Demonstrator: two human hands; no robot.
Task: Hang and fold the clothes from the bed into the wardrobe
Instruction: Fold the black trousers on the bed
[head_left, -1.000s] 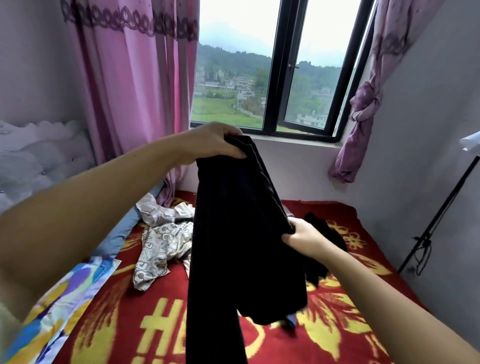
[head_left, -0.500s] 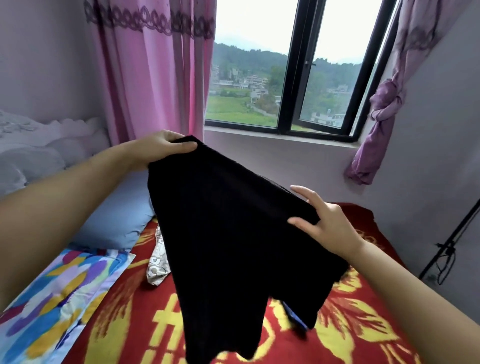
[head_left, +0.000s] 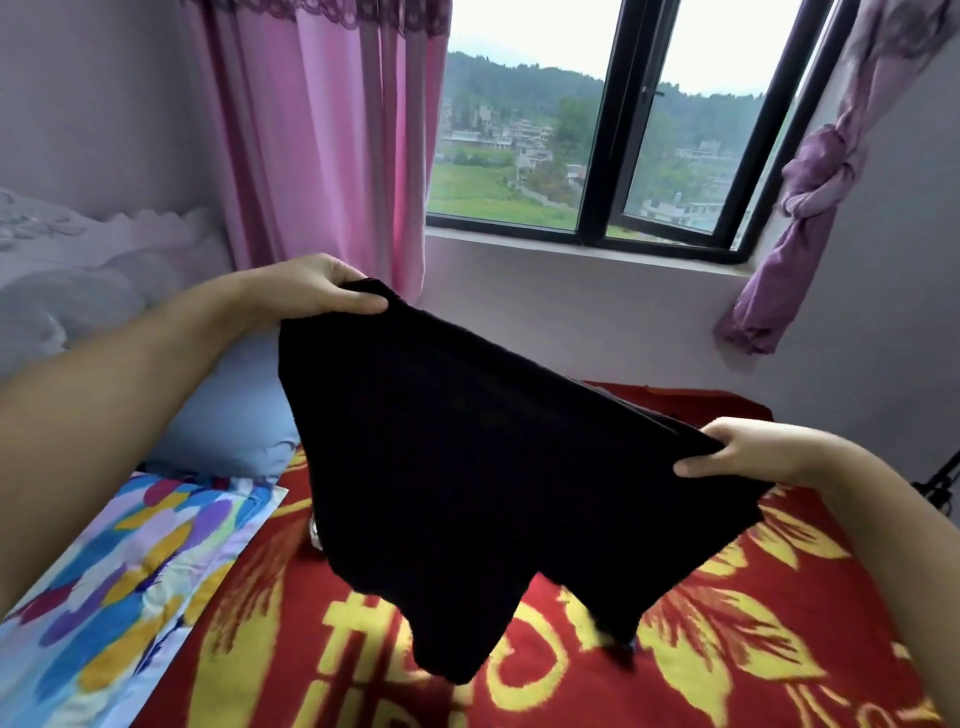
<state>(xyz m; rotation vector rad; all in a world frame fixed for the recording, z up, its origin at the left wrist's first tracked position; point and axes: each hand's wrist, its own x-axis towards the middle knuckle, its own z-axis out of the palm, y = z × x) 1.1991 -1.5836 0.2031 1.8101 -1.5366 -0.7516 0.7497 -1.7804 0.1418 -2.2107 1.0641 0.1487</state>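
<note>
A black pair of shorts (head_left: 467, 467) hangs spread out in the air above the bed (head_left: 727, 649), its two legs pointing down. My left hand (head_left: 322, 286) grips the upper left corner of the waistband. At the right, lower corner of the waistband, my right hand (head_left: 748, 449) pinches the cloth between thumb and fingers. The garment hides most of the other clothes on the bed; only a sliver of a patterned white garment (head_left: 315, 535) shows at its left edge.
The bed has a red blanket with yellow flowers. A blue pillow (head_left: 228, 415) and a colourful patterned pillow (head_left: 119, 587) lie at the left by the padded headboard (head_left: 67, 270). Behind are pink curtains (head_left: 322, 145), a window (head_left: 613, 130), and a black stand (head_left: 940, 480) at the right.
The shorts went from hanging bunched to stretched wide between both hands. My right hand slid right and closed on the waistband corner. The view tilted down slightly.
</note>
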